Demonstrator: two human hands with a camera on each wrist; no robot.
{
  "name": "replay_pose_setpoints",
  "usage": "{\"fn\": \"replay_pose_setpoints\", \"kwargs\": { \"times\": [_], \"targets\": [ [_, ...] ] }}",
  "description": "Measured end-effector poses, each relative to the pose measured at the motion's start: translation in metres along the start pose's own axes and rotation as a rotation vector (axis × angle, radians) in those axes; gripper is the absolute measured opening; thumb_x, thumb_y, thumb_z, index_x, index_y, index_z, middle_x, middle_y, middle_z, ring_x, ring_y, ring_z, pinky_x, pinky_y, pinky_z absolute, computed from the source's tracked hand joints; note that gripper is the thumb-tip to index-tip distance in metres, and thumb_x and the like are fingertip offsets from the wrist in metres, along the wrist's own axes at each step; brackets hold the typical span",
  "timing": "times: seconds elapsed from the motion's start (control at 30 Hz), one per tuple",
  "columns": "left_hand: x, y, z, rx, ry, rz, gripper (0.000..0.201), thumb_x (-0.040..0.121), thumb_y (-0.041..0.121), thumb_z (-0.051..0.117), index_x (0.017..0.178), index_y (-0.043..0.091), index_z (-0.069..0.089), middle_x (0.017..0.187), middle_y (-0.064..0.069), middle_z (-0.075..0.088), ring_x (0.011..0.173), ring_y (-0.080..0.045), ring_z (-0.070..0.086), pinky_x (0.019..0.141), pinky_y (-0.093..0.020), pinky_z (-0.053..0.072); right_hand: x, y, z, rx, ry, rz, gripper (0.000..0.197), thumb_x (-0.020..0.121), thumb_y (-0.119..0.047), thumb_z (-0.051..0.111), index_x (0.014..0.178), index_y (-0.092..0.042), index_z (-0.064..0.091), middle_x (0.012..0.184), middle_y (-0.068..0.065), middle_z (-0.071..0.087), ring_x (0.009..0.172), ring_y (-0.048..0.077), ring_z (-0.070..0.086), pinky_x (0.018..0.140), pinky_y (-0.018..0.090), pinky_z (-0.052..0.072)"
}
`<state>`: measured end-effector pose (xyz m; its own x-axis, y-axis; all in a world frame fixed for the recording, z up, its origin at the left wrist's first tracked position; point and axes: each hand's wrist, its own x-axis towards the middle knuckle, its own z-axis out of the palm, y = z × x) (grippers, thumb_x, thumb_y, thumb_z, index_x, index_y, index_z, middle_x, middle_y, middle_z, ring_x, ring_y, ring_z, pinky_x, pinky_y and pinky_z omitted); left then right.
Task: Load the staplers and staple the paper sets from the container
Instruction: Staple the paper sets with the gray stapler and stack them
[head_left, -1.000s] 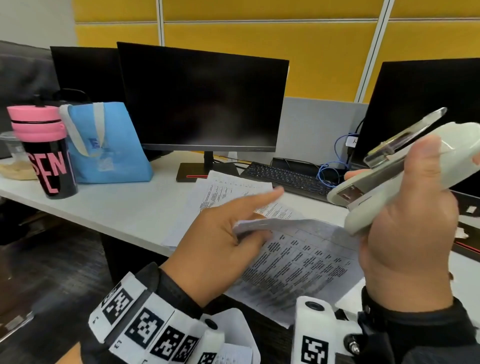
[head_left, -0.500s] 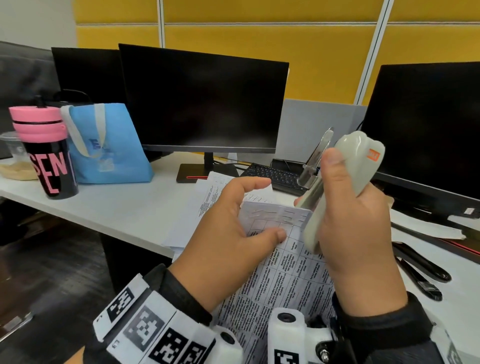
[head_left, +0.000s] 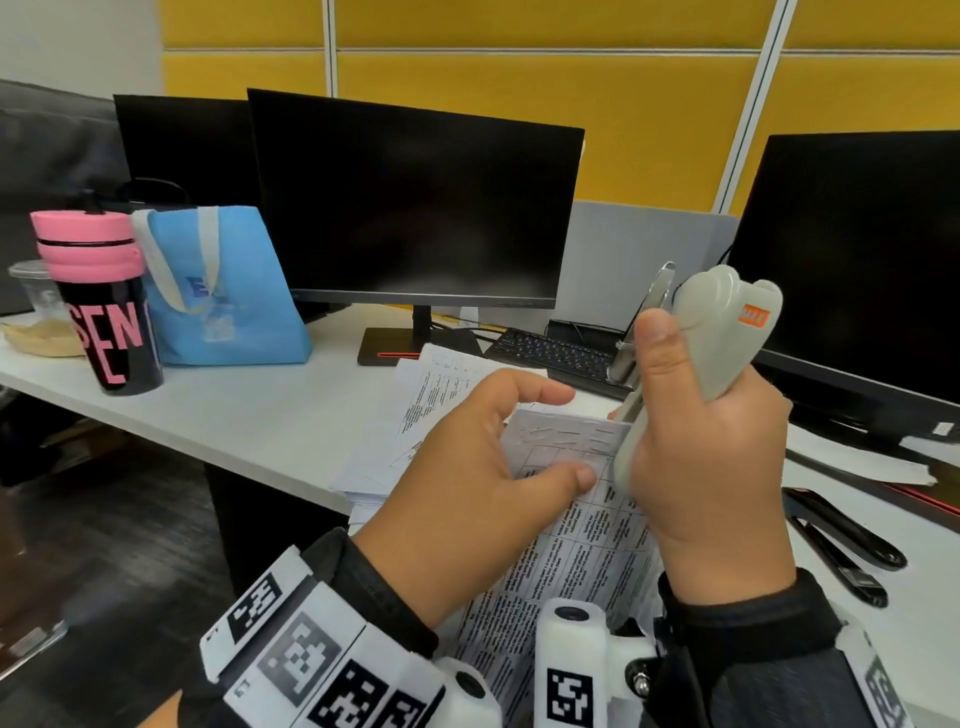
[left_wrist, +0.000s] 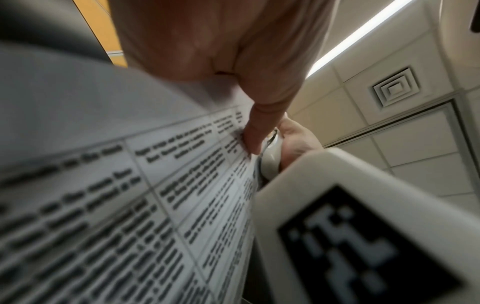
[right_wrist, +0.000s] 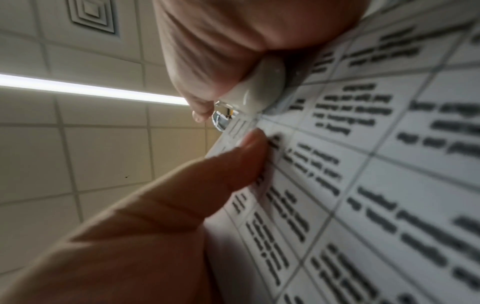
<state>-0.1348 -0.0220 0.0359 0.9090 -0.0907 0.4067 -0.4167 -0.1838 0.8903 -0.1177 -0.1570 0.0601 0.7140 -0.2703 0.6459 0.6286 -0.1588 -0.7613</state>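
My left hand (head_left: 574, 434) pinches the top edge of a printed paper set (head_left: 576, 551) between thumb and fingers and holds it up over the desk edge. My right hand (head_left: 670, 395) grips a pale grey stapler (head_left: 722, 338) upright, metal arm sprung out. Its lower end meets the paper's top right corner. In the left wrist view my thumb (left_wrist: 255, 131) presses the paper set (left_wrist: 155, 185) beside the stapler (left_wrist: 271, 162). The right wrist view shows the stapler (right_wrist: 262, 90) nose against the sheet (right_wrist: 363, 164). Whether the paper sits inside its mouth I cannot tell.
More printed sheets (head_left: 431, 395) lie stacked on the white desk (head_left: 249, 415). A black stapler (head_left: 841, 540) lies open on the right. Two monitors, a keyboard (head_left: 556, 353), a blue bag (head_left: 223, 296) and a pink-lidded tumbler (head_left: 104, 301) stand behind.
My right hand swung the stapler in from the right, turned it upright and brought it down to the paper's corner. My left hand lifted the paper set and curled its index finger.
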Motion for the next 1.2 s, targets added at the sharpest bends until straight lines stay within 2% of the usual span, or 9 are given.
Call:
{"fn": "replay_pose_setpoints", "kwargs": {
  "times": [0.13,0.23,0.33,0.53,0.77,0.9,1.0,1.1,1.2],
  "targets": [
    [0.002,-0.008,-0.004,0.099,-0.183,-0.068,0.036,0.083,0.017,0.074,0.112,0.034,0.064,0.101,0.013,0.074,0.093,-0.002,0.069,0.086,-0.028,0.058,0.009,0.008,-0.006,0.02,-0.019,0.02,0.049,0.072,-0.072,0.058,0.082,-0.024,0.062,0.069,-0.01,0.061,0.069,0.004,0.062,0.056,0.012,0.047],
    [0.001,-0.013,-0.006,0.085,-0.174,-0.054,0.016,0.087,0.019,0.067,0.098,0.029,0.074,0.094,-0.002,0.076,0.089,-0.022,0.071,0.084,-0.041,0.058,0.015,0.011,-0.013,0.111,-0.056,0.141,0.065,0.055,-0.088,0.058,0.078,-0.028,0.07,0.073,-0.002,0.067,0.076,0.021,0.068,0.067,0.035,0.056],
    [0.002,-0.014,-0.012,-0.155,-0.096,-0.053,0.031,0.078,-0.014,0.067,0.075,0.015,0.079,0.079,-0.005,0.077,0.072,-0.014,0.072,0.064,-0.021,0.056,0.023,0.007,-0.024,0.315,0.051,0.175,0.047,0.073,-0.067,0.054,0.078,-0.022,0.068,0.064,-0.007,0.068,0.064,0.015,0.067,0.069,0.037,0.053],
    [0.004,-0.024,-0.02,-0.273,-0.092,-0.04,0.041,0.055,-0.036,0.062,0.047,0.004,0.07,0.087,-0.007,0.077,0.083,-0.017,0.073,0.069,-0.021,0.056,0.036,0.009,-0.043,0.325,0.182,0.228,0.028,0.092,-0.055,0.049,0.091,-0.03,0.06,0.067,-0.018,0.068,0.077,0.014,0.068,0.078,0.04,0.056],
    [0.002,-0.032,-0.021,-0.181,-0.085,-0.048,0.039,0.068,-0.035,0.055,0.055,-0.001,0.069,0.084,-0.013,0.076,0.076,-0.02,0.072,0.064,-0.021,0.056,0.037,0.027,-0.044,0.177,0.093,0.377,0.036,0.089,-0.06,0.052,0.09,-0.025,0.061,0.072,-0.011,0.07,0.076,0.017,0.066,0.071,0.037,0.052],
    [-0.002,-0.034,-0.031,-0.038,-0.044,-0.056,0.029,0.087,-0.006,0.063,0.082,0.02,0.075,0.084,-0.001,0.077,0.08,-0.015,0.073,0.07,-0.022,0.057,0.044,0.056,-0.046,-0.005,0.007,0.561,0.066,0.072,-0.078,0.048,0.1,-0.021,0.065,0.1,0.005,0.068,0.089,0.029,0.063,0.08,0.05,0.055],
    [-0.003,-0.045,-0.04,-0.056,0.055,-0.098,0.023,0.088,0.001,0.064,0.094,0.021,0.072,0.09,0.005,0.077,0.086,-0.011,0.073,0.07,-0.019,0.057,0.047,0.085,-0.05,-0.084,-0.102,0.776,0.066,0.068,-0.082,0.045,0.103,-0.027,0.06,0.094,0.003,0.062,0.078,0.026,0.057,0.07,0.039,0.051],
    [-0.003,-0.059,-0.048,-0.071,0.16,-0.166,0.018,0.089,0.006,0.064,0.097,0.02,0.072,0.091,0.003,0.077,0.087,-0.015,0.074,0.074,-0.029,0.06,0.042,0.111,-0.051,-0.105,-0.117,0.894,0.041,0.08,-0.052,0.057,0.106,-0.021,0.061,0.101,0.01,0.065,0.077,0.028,0.06,0.061,0.034,0.05],
    [-0.004,-0.072,-0.054,-0.078,0.215,-0.219,0.017,0.09,0.009,0.063,0.099,0.02,0.072,0.094,0.001,0.077,0.09,-0.017,0.073,0.082,-0.04,0.058,0.04,0.132,-0.05,-0.364,-0.123,0.898,0.049,0.073,-0.022,0.065,0.118,-0.01,0.051,0.114,0.02,0.056,0.09,0.032,0.056,0.069,0.041,0.054]
  ]
}}
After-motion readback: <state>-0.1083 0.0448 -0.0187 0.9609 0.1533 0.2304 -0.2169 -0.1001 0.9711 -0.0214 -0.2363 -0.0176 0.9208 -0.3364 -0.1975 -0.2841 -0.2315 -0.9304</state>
